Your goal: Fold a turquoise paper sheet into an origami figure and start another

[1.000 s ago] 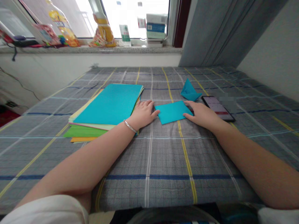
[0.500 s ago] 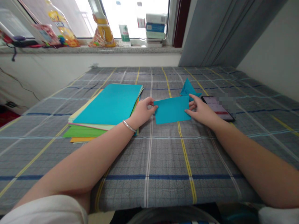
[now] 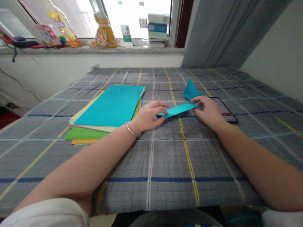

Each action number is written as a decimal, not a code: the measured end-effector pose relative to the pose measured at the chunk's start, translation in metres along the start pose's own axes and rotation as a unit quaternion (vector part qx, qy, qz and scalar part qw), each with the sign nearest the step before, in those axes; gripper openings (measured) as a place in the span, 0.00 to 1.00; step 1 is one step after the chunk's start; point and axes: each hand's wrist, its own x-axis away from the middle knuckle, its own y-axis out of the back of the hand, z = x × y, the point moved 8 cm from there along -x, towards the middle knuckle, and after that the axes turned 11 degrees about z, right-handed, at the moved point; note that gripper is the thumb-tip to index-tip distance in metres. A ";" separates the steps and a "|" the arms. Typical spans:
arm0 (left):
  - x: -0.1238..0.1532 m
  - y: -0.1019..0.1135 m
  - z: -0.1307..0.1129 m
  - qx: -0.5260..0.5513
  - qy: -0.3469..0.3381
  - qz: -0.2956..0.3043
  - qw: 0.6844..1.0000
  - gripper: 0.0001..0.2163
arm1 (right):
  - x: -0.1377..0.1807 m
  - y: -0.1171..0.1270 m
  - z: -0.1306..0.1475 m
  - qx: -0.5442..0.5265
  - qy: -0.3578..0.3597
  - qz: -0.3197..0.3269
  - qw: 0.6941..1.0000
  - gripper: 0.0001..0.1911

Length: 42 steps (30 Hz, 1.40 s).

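Note:
A small sheet of blue paper is stretched between my two hands, tipped so that it shows as a narrow slanting band. Its left end is gripped by my left hand, fingers above and thumb below. My right hand pinches the right end, the fingers curled over it. Just behind the right fingers stands a folded blue paper shape with a pointed top. To the left of my left hand lies a stack of coloured paper, its top sheet blue, with green sheets showing underneath.
A phone lies beside my right hand on the checked tablecloth. Along the windowsill at the back stand bottles, a white and green tube and stacked boxes. A grey curtain hangs at the right.
The small blue sheet has gone from facing me broadly to tipped nearly edge-on. Both hands have turned over with it, and the left has shifted slightly right.

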 end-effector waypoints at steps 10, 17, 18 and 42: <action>0.002 -0.040 0.012 0.067 0.006 0.205 0.976 0.23 | 0.003 -0.035 -0.003 0.055 0.065 0.203 0.975 0.35; 0.002 -0.039 0.019 0.112 0.032 0.198 0.973 0.17 | 0.009 -0.036 0.001 0.094 0.122 0.224 0.962 0.36; 0.002 -0.038 0.019 0.112 0.033 0.193 0.974 0.14 | 0.009 -0.037 0.001 0.098 0.123 0.225 0.962 0.36; 0.018 -0.025 0.070 0.105 0.253 -0.036 0.961 0.22 | 0.027 -0.027 0.076 0.183 0.312 0.193 0.912 0.19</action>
